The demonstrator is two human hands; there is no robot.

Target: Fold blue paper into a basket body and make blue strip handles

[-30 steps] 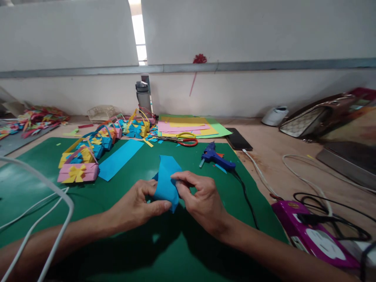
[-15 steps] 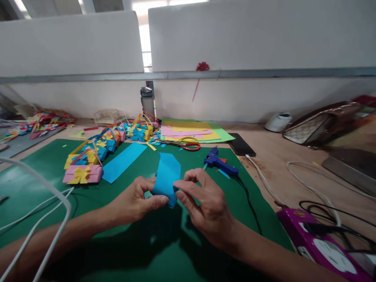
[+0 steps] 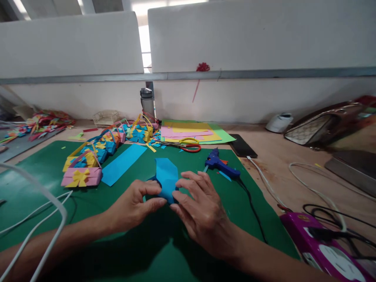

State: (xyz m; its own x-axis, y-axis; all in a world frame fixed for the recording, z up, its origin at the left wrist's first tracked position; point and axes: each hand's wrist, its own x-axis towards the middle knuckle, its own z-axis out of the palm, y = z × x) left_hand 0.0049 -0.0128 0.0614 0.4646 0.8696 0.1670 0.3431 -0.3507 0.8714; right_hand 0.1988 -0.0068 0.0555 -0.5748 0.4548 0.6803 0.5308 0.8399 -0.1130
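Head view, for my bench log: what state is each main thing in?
Blue paper piece: partly folded, between left hand and right hand
Blue paper strip: flat
Pink paper basket: upright, yellow bow attached
Hot glue gun: on its side
Scissors: flat; open or shut unclear
Smartphone: flat, unlit
Water bottle: upright

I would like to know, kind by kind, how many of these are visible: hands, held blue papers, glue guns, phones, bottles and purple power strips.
Left hand and right hand: 2
Held blue paper: 1
Glue gun: 1
Phone: 1
Bottle: 1
Purple power strip: 1
Total: 7
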